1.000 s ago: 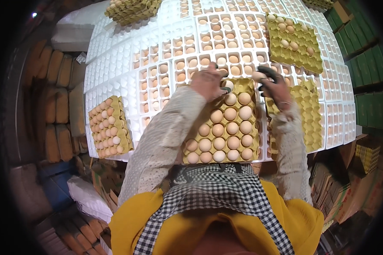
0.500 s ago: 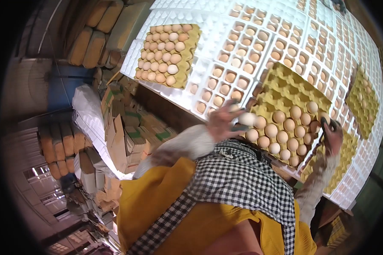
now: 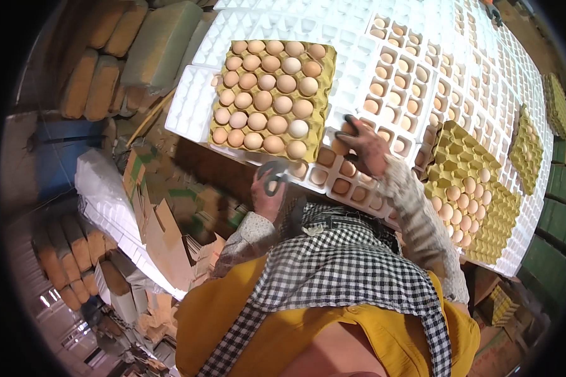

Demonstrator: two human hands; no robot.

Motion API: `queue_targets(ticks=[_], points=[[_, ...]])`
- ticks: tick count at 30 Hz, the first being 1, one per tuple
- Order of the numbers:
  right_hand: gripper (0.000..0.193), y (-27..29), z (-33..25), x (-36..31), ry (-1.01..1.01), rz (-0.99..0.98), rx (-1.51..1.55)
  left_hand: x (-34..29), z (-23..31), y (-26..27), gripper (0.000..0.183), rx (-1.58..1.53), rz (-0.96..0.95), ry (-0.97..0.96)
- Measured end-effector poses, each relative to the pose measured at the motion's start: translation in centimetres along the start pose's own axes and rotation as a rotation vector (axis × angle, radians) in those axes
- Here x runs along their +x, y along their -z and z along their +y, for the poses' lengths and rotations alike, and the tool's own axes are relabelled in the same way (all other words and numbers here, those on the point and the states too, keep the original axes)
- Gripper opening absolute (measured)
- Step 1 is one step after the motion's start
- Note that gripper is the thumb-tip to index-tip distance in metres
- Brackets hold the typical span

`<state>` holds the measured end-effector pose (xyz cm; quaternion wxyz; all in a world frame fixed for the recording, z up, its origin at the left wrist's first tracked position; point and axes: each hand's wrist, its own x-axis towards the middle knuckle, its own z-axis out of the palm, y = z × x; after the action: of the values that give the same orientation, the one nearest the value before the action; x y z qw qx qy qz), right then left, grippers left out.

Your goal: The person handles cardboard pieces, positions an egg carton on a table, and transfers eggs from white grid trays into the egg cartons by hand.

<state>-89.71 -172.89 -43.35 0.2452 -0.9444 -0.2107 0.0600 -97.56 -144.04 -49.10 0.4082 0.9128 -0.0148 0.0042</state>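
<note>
- Both hands have moved left since the earlier frame, away from the partly filled tray [image 3: 459, 147] and over to the full tray [image 3: 326, 94].
- Right hand [image 3: 370, 149]: its dark-tipped fingers are parted and curved over the white trays [image 3: 349, 75]; eggs show by the fingertips, but I cannot tell whether one is pinched.
- Left hand [image 3: 268, 193]: its fingers are blurred just off the near edge of the white trays; something pale shows among them, and I cannot tell whether they grip it.
- The full tray, of yellowish pulp, sits just left of the right fingers and just beyond the left ones, with eggs [image 3: 263, 99] in rows.
- More eggs [image 3: 341, 186] lie in white cells between the two hands' fingers and nearer the body.
- The partly filled tray lies well right of the right fingers.
- Cartons [image 3: 173, 242] lie below and left of the left fingers.
</note>
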Motion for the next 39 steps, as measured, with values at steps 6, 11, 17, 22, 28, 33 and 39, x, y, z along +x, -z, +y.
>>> queue_targets(ticks=[6, 11, 17, 22, 28, 33, 39], points=[[0.044, -3.5, 0.7, 4.3, -0.197, 0.258, 0.274, 1.3, -7.3, -3.3, 0.053, 0.14, 0.261, -0.522], [0.031, -2.3, 3.2, 7.9, -0.294, 0.797, 0.327, 1.2, -7.2, -2.3, 0.06, 0.259, 0.141, -0.57], [0.049, -12.7, 11.5, 10.0, -0.133, 0.603, -0.566, 1.5, -4.6, 0.2, 0.054, 0.466, -0.248, -0.421], [0.053, 3.8, 4.5, -3.2, -0.23, 0.844, 0.134, 3.3, -0.3, 3.0, 0.047, 0.17, -0.371, -0.637], [0.058, 14.2, 17.1, -22.1, -1.335, 0.321, -0.242, 6.1, 19.7, -8.4, 0.04, -0.138, -0.615, -0.838], [0.048, 13.8, 21.6, -27.7, -1.095, 0.718, 0.146, 4.8, 31.6, -24.5, 0.051, 0.132, -0.564, -1.143], [0.029, 16.9, 18.7, -35.8, -0.425, 1.163, 1.506, 6.0, 35.1, -28.0, 0.04, 0.141, -0.761, -1.062]])
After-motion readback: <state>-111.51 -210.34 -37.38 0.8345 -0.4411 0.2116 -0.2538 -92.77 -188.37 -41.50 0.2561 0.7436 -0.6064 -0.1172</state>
